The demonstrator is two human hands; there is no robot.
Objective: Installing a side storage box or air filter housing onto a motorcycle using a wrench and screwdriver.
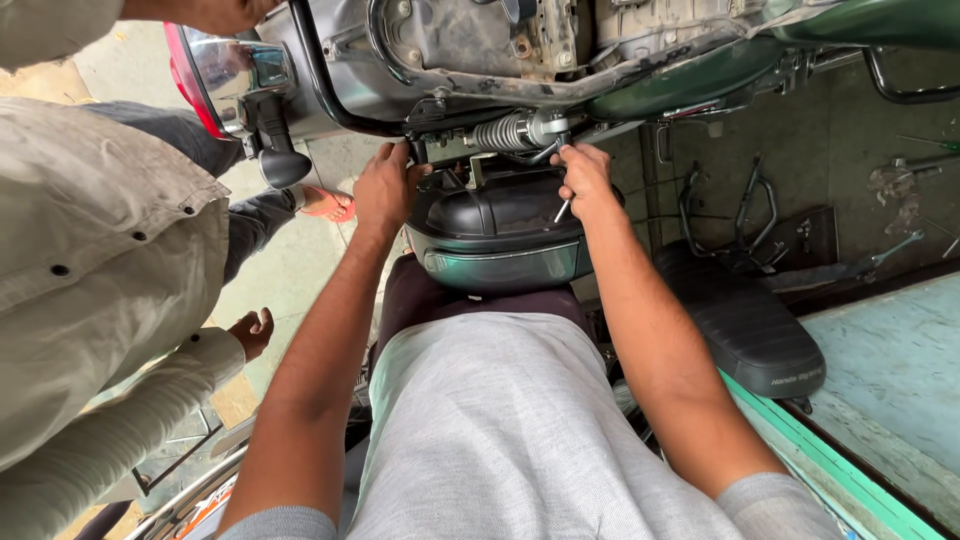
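The person is leaning over a motorcycle's rear end, both arms stretching forward. The left hand [385, 190] is pressing against the upper edge of the black rear mudguard [495, 225], fingers curled over it near a bracket, apparently steadying the part so it is not shifting. The right hand [583, 178] is closing around a slim metal tool [562, 210], its fingers wrapped tight on the shaft, the tip angling up toward the fastener beside the coiled shock absorber spring [503, 131]. The mudguard is sitting just below the frame, between the two hands, right in front of the person's lap. A detached black seat [745, 325] is lying on the floor to the right, near a green-edged platform [850, 470]. Another person in a pale shirt [90, 270] is standing at the left, one hand hanging low, beside the red tail lamp [195, 75]
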